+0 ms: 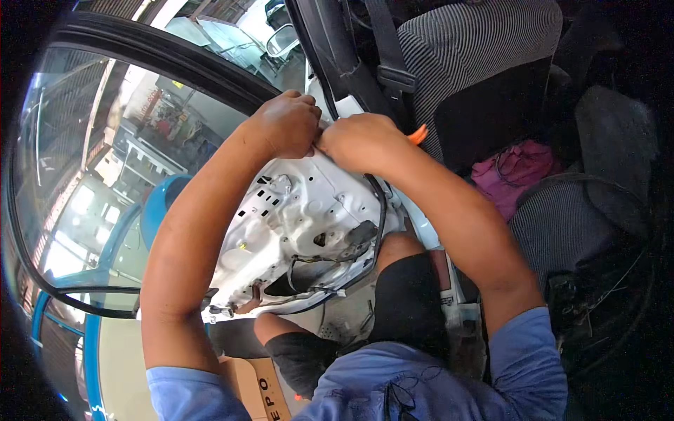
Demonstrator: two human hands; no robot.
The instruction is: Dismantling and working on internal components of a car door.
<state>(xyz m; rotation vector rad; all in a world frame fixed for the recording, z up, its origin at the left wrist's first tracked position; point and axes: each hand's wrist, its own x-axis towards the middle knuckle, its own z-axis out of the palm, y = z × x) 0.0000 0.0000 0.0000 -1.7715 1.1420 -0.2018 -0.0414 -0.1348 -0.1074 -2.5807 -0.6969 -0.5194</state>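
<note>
Both my hands meet at the upper edge of a white bare metal car door (309, 203), near the dark door pillar. My left hand (286, 128) is closed, its knuckles up, and whatever its fingers pinch is hidden. Right beside it, my right hand (358, 142) is closed too, back of the hand upward. Two orange ends of what looks like an orange-handled tool (419, 135) stick out past its wrist; the working end is out of sight. A black rubber door seal (381, 214) runs down the door's edge, below my right hand.
Window glass (140, 147) in a black frame rises at left. A striped seat (484, 45), a seat belt (397, 77) and a purple cloth (516, 172) lie at right. My knees are against the lower door. A cardboard box (246, 382) stands at lower left.
</note>
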